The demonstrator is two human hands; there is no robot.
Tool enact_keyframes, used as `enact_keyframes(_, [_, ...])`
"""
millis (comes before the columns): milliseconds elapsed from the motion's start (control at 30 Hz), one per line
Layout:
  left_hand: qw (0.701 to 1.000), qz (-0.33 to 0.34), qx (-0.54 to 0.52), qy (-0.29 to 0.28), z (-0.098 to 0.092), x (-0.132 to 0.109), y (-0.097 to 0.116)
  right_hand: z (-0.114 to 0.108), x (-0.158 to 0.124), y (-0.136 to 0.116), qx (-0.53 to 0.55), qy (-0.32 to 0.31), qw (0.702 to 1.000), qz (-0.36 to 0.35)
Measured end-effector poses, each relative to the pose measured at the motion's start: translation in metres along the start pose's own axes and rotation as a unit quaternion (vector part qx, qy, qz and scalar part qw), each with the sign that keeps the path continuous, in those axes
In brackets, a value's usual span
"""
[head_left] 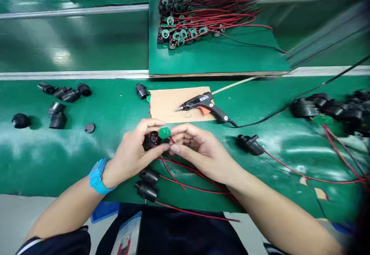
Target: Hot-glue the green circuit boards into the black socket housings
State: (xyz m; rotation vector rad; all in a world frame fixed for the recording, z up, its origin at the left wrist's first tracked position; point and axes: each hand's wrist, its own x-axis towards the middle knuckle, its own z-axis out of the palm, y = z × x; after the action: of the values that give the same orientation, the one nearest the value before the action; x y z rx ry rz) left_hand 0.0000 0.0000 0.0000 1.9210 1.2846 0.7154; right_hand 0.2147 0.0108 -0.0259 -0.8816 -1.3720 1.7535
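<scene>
My left hand [135, 143], with a blue watch on its wrist, wraps its fingers round a black cylindrical part [150, 141] with an open end and reddish wires inside. Beside that opening stands a small round green circuit board [164, 132], pinched at its edge by the fingertips of my right hand [193, 145]. A red wire [172, 141] runs by my right fingers. Below my hands lie two more black cylindrical parts [147, 190] with red wires trailing right. Just beyond, a black glue gun [202, 101] with an orange trigger rests on a tan board [163, 102].
A raised green platform [216, 60] at the back bears a pile of round boards with red and black wires [185, 23]. Several black parts [63, 93] and a black disc [89, 128] lie on the left. More black parts [326, 106] are heaped right, near the glue gun's cable [268, 119].
</scene>
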Motion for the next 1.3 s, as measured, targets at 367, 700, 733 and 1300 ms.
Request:
enact_keyframes(367, [0.999,0.018,-0.004,-0.042,0.006,0.000,0.001,0.004,-0.008,-0.001,-0.466,0.196,0.791,-0.345])
enact_keyframes(700, [0.993,-0.010,-0.040,-0.109,0.006,0.003,0.006,0.002,-0.016,0.002,-0.558,0.139,0.706,-0.414])
enact_keyframes(733, [0.992,-0.012,-0.040,-0.115,0.005,0.003,0.007,0.003,-0.017,-0.001,-0.574,0.137,0.692,-0.415])
enact_keyframes(1300, [0.985,-0.078,-0.125,-0.087,0.007,0.002,0.013,0.017,-0.020,-0.012,-0.506,0.160,0.791,-0.305])
